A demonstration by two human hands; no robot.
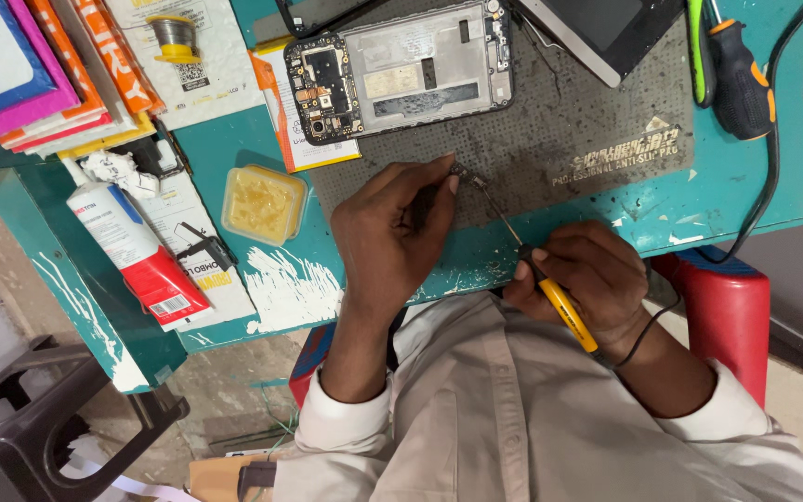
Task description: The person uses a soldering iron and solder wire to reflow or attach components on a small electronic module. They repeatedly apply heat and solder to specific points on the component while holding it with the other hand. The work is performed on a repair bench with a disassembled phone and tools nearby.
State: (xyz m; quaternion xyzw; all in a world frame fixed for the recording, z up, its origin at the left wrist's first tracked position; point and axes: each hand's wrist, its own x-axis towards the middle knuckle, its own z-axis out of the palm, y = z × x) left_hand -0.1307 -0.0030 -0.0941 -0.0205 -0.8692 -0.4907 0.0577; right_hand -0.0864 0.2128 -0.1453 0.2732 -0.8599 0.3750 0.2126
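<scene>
My left hand [392, 237] pinches a tiny dark part [460, 171] at the near edge of the grey anti-slip mat [587, 130]. My right hand [592, 279] grips a soldering iron [559, 302] with a yellow handle; its thin metal tip [490, 200] points up-left and meets the small part between my left fingertips. An opened phone [401, 70] with bare circuit board lies face down on the mat's far side, apart from both hands.
A tub of yellow flux paste [262, 202] and a white-and-red tube [132, 246] lie left on the teal table [792, 167]. Solder spool [175, 37], coloured packets [39, 74], screwdrivers [736, 74] and a black cable [773, 167] surround the mat. A red stool [727, 307] stands right.
</scene>
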